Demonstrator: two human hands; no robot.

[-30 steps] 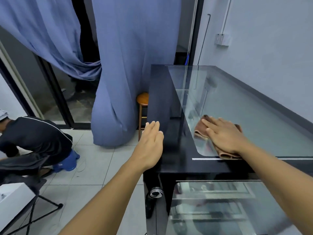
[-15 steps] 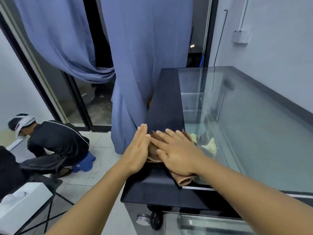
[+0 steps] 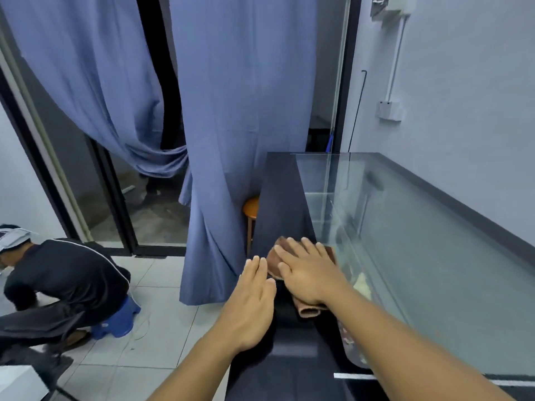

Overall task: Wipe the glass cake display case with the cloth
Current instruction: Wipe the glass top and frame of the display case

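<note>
The glass cake display case (image 3: 419,256) runs along the right wall, with a clear glass top and a black strip (image 3: 280,204) down its left side. A brown cloth (image 3: 307,309) lies on the black strip near the glass edge. My right hand (image 3: 308,274) presses flat on the cloth, fingers spread and pointing left, covering most of it. Beside it, my left hand (image 3: 252,302) is flat with fingers straight and together, at the case's left edge, holding nothing and just short of the cloth.
Blue curtains (image 3: 246,111) hang left of the case's far end, with a wooden stool (image 3: 251,209) between curtain and case. A person in black (image 3: 63,287) crouches on a blue stool on the tiled floor at left. A white box (image 3: 17,383) sits at bottom left.
My right hand has slid the cloth leftward from the glass top onto the black strip, then farther along it. My left hand has come up beside the cloth. My view has risen.
</note>
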